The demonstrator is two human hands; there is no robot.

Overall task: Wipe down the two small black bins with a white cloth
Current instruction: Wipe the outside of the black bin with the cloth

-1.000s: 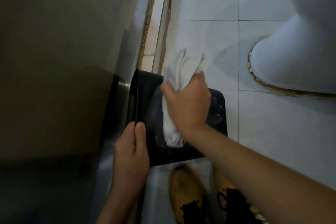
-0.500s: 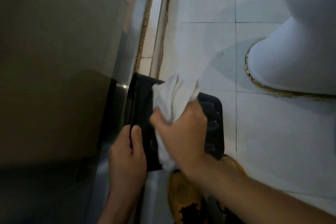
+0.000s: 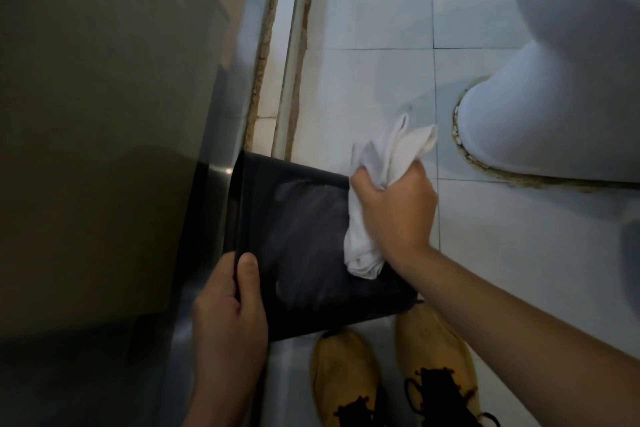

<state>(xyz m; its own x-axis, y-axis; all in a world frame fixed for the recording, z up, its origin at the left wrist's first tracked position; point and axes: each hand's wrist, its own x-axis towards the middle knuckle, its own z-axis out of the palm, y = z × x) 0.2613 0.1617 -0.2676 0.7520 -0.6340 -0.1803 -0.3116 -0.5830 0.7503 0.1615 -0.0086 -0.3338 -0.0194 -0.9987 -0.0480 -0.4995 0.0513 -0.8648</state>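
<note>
Bin (image 3: 304, 239) base hidden behind cloth (image 3: 377, 191), right hand (image 3: 398, 208)

The right hand (image 3: 394, 208) covers the far end of the black bin (image 3: 304, 239), and the middle of the white cloth (image 3: 377, 191) is hidden inside that fist. Below the bin, the yellow shoes (image 3: 391, 374) are cut off by the bottom edge. Right of the bin, the white toilet base (image 3: 554, 114) runs off the picture, and only one bin can be seen.
</note>
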